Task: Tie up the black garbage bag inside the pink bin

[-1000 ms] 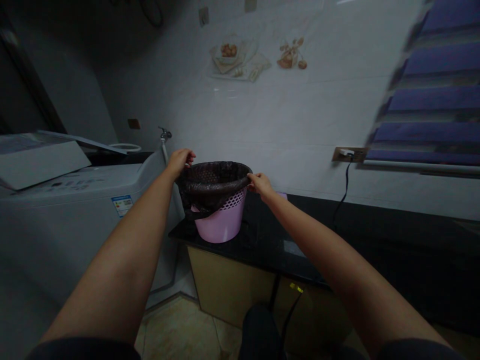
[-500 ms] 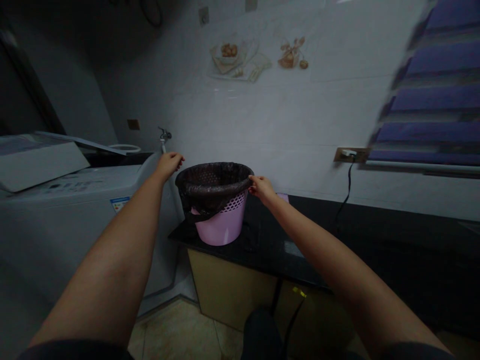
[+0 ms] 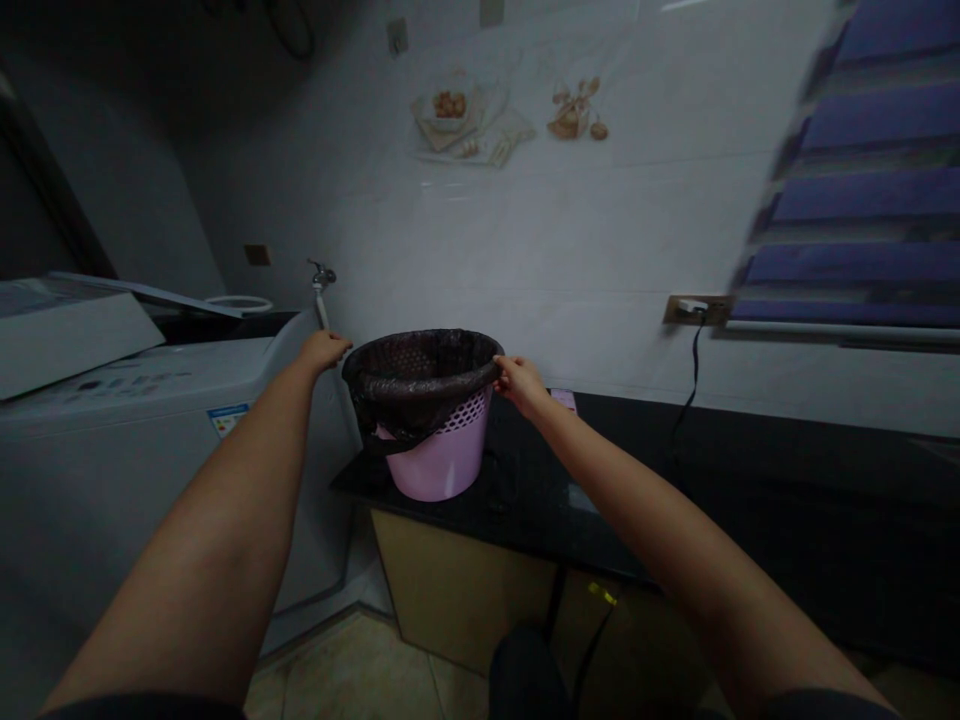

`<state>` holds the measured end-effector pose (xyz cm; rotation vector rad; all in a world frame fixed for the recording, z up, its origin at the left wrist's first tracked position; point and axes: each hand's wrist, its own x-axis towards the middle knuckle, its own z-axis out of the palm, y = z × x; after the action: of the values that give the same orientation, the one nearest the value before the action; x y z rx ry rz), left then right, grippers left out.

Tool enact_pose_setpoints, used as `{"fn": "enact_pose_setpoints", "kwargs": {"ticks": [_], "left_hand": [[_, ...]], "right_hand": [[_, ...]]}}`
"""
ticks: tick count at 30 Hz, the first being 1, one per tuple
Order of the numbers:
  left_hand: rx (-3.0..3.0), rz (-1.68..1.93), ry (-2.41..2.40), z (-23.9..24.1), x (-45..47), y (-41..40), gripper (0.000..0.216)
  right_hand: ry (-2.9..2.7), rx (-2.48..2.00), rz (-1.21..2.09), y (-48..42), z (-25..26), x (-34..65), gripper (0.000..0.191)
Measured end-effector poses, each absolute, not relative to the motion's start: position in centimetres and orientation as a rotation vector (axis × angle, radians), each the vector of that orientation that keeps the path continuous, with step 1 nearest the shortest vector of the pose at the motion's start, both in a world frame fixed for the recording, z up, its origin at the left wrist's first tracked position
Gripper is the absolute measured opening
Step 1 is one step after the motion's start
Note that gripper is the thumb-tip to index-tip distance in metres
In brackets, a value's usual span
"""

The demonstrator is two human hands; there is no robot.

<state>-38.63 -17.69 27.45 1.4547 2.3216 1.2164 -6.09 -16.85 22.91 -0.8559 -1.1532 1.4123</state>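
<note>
A pink plastic trash bin (image 3: 439,465) with a perforated upper band stands upright on the black countertop. A black bin bag (image 3: 424,385) lines it, folded out over the rim and hanging down the front left side. My right hand (image 3: 519,382) pinches the bag at the right of the rim, thumb and fingers closed. At the left end of the rim is my left hand (image 3: 324,352), its fingers curled in; their tips are small and partly hidden, and I cannot tell whether they grip the bag.
A white washing machine (image 3: 300,500) with its lid raised stands left of the counter (image 3: 637,470). A tap (image 3: 322,275) is on the wall behind. At the right, a plug sits in a wall socket (image 3: 697,308), its black cord running down to the counter. A small pink item (image 3: 564,400) lies behind my right wrist.
My left hand has come down and slightly left, closer to the level of the rim. My right hand stays at the right side of the rim. The view has shifted slightly.
</note>
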Motion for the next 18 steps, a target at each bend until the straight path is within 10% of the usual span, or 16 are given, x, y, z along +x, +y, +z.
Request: {"fn": "enact_pose_setpoints", "kwargs": {"ticks": [18], "left_hand": [[1.124,1.263,2.103,27.1,-36.1,-19.6,0.008]], "right_hand": [[-1.168,-0.858,1.393,-16.6,22.7,-6.1,0.019]]}}
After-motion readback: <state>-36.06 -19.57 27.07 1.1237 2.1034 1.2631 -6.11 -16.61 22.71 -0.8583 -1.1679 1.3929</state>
